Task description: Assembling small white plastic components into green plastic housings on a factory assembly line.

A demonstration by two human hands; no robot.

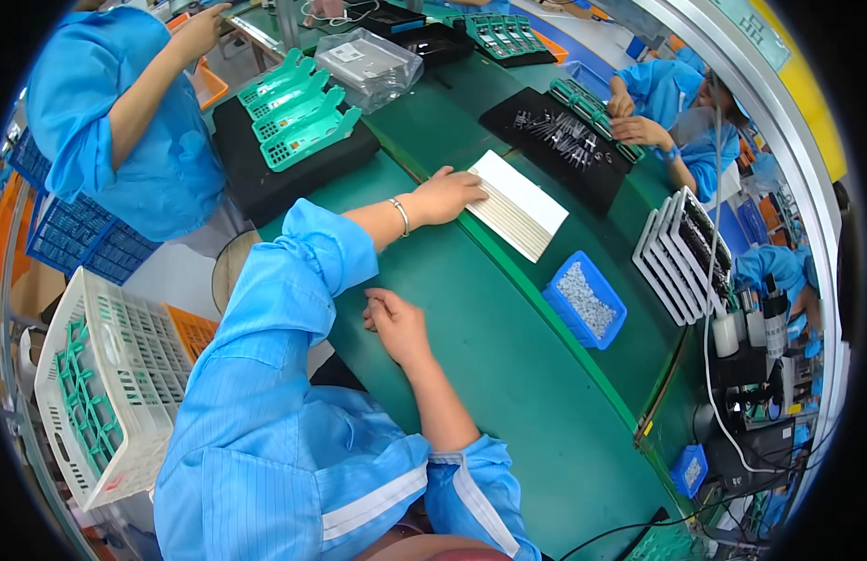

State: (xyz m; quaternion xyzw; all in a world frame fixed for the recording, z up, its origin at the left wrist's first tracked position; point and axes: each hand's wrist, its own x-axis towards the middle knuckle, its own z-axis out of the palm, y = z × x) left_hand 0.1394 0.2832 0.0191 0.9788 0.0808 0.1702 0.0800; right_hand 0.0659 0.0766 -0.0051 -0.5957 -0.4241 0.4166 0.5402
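My left hand (pixel 443 197), with a bracelet at the wrist, reaches out over the green table. Its fingers grip the near left end of a stack of thin white trays (pixel 527 199), which has a plain white top and a ridged side. Closer to my body, my right hand (pixel 399 324) hovers at or rests on the tabletop, its fingers curled in; I see nothing in them. A blue bin (pixel 619 326) of small pale pieces stands right of the stack.
Green plastic frames (pixel 307 136) lie on a black mat at the far left, beside a bagged part (pixel 368 61). Across the table a co-worker's hands (pixel 639 131) work above a black mat (pixel 517 117). Upright white trays (pixel 672 252) stand right; a white crate (pixel 139 374) is left.
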